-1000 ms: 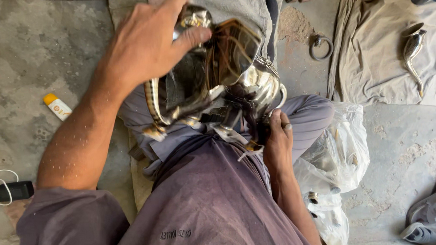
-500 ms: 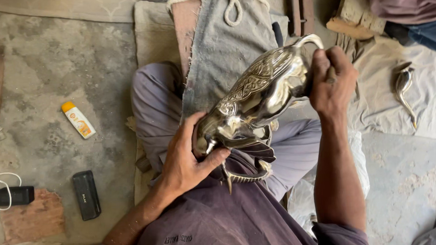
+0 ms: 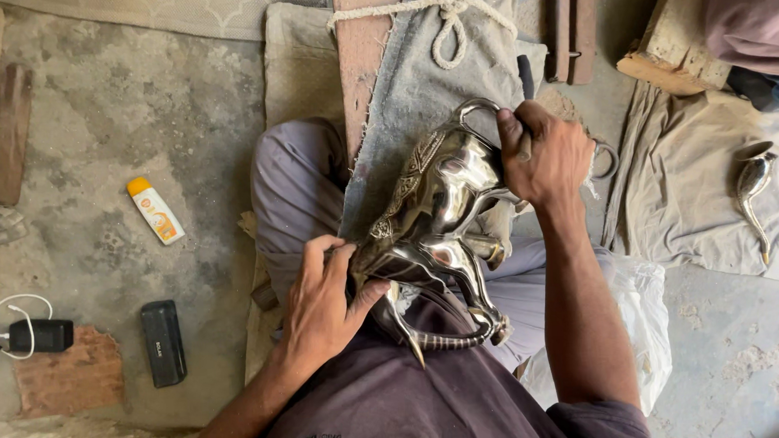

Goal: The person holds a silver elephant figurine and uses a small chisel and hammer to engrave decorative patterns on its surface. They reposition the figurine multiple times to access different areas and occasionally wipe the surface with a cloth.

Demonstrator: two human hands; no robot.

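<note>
The person sits on the floor with a shiny metal animal figure [image 3: 438,221] across the lap. The left hand [image 3: 323,305] is wrapped around its head end, fingers curled over the metal just above the curved horns [image 3: 438,339]. The right hand [image 3: 549,155] is closed tight on a dark-handled tool [image 3: 524,82] pressed against the figure's looped top. An orange-capped tube [image 3: 154,210] lies well apart on the concrete.

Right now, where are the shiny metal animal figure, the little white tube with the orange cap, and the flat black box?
shiny metal animal figure [image 3: 441,204], head view, on its polished body.
white tube with orange cap [image 3: 157,212], head view, mid-tube.
flat black box [image 3: 164,343], head view, its top face.
</note>
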